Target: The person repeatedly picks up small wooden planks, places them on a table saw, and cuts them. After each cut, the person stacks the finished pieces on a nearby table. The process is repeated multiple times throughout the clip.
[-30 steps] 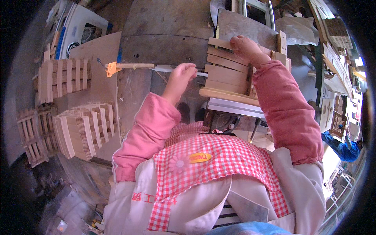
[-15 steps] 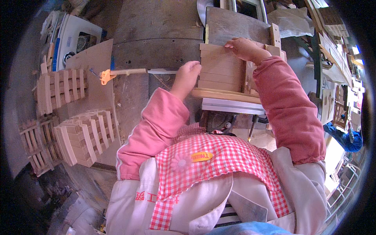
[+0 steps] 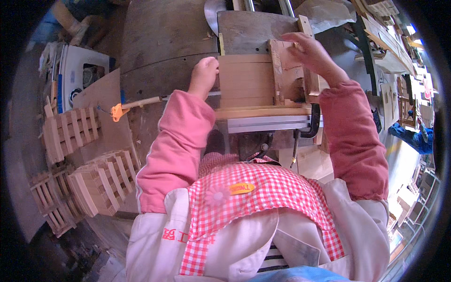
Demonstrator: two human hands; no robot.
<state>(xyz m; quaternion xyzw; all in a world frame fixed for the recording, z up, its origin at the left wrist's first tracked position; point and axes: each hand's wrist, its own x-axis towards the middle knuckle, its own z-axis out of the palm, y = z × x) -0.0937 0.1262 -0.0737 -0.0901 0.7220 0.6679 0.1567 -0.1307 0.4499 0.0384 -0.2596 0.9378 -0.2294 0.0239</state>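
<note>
Several flat, light wooden strips (image 3: 246, 80) lie side by side on the saw table, a wooden rail (image 3: 263, 112) along their near side. At their left ends is my left hand (image 3: 204, 76), fingers curled closed; whatever they may pinch is hidden. My right hand (image 3: 314, 55) reaches over the far end of a wooden block (image 3: 283, 66) at the strips' right ends, its fingers bent onto the block. Just right of that block stands an upright wooden bar (image 3: 307, 70). Part of a round saw blade (image 3: 214, 16) shows beyond the strips.
An orange-handled tool (image 3: 117, 112) lies to the left, near slatted wooden stacks (image 3: 101, 181). A black clamp (image 3: 314, 123) grips the metal rail (image 3: 268, 124) at the near edge. Another person's arm (image 3: 66, 16) shows at the far left.
My right hand has moved from the strips' far edge onto the wooden block at their right. My left hand has moved farther away along the strips' left ends. The whole view has shifted.
</note>
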